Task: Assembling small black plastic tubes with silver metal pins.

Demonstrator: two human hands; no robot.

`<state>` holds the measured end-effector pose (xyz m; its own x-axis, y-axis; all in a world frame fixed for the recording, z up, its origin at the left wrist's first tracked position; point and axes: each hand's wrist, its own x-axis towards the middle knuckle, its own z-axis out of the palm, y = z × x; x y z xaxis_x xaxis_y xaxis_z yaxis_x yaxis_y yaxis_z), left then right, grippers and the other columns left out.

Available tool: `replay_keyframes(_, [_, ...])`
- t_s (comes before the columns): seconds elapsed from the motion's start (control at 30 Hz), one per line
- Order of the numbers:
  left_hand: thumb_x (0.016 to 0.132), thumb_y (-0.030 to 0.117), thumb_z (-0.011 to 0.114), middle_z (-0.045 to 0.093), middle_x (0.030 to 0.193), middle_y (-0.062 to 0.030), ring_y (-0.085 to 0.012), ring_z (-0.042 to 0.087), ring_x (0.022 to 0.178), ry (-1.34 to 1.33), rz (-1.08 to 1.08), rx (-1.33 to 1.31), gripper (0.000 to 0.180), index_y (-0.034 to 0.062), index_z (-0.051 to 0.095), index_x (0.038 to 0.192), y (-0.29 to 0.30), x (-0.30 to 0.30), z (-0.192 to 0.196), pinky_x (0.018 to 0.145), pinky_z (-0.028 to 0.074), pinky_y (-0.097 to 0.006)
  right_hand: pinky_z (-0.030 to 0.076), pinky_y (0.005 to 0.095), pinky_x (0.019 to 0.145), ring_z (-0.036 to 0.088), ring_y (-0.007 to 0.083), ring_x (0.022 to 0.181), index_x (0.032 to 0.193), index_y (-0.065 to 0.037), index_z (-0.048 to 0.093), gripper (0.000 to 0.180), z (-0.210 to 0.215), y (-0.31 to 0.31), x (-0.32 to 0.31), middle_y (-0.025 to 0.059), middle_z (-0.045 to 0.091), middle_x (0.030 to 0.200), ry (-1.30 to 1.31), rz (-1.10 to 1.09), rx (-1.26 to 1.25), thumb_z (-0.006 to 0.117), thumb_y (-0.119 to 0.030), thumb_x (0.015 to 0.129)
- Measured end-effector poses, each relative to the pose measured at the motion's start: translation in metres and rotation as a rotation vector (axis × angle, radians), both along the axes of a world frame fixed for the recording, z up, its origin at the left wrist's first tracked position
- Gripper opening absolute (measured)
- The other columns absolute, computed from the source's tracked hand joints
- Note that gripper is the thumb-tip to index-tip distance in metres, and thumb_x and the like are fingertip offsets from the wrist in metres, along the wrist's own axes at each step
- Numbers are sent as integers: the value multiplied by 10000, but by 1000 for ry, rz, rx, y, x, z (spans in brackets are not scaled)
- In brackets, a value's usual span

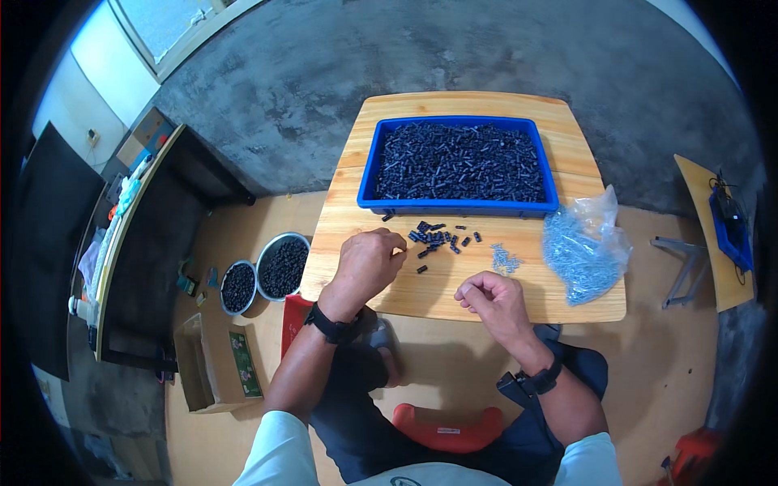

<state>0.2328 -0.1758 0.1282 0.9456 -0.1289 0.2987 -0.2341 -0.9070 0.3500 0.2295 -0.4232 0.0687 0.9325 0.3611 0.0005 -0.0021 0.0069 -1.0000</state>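
My left hand (369, 263) is above the left part of the wooden table, its fingers bent together beside a loose pile of small black plastic pieces (436, 236). Whatever its fingertips may hold is hidden. Over the table's near edge, my right hand (494, 303) is closed with thumb and forefinger pressed together; anything in that pinch is too small to make out. A little beyond it lies a small heap of silvery screws (504, 261). A clear plastic bag (585, 247) full of similar screws stands to the right. Behind the pile, a blue tray (458, 207) is filled with more black pieces.
The wooden table (340, 182) stands near a grey wall. Two metal bowls (238, 309) of black parts are on the floor at left, near an open cardboard box (212, 374). A red stool (448, 429) is between my legs. A small side table (703, 243) stands at right.
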Motion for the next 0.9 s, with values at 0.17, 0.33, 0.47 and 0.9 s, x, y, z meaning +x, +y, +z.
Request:
replay_keyframes(0.17, [802,137,727,708,833,-142,-328,696,760,41,62,39,156,40,757,919,-20,6,-20,713,548,-424,525,242,667,663,77,730,897,32,724,133,2,-11,5,66,744,811,-2,-46,-16,690,-94,920])
replay_keyframes(0.33, [800,133,738,704,832,-135,-323,696,796,56,154,68,173,55,767,952,-1,17,-23,741,545,-428,513,238,629,647,63,693,897,28,725,114,5,-8,0,58,734,781,-60,-32,-51,698,-82,907])
replay_keyframes(0.47, [800,125,736,703,847,-135,-332,693,809,45,128,50,150,62,780,928,-4,21,-34,756,545,-428,494,235,590,618,46,649,888,25,725,113,1,-7,1,42,719,748,-98,-31,-78,706,-86,901])
replay_keyframes(0.9, [851,20,741,671,768,-82,-124,604,601,-102,49,-311,111,10,717,959,-24,-19,2,564,495,-283,507,219,630,629,41,719,977,17,740,145,-4,-7,-3,22,731,827,-13,17,14,697,-118,947])
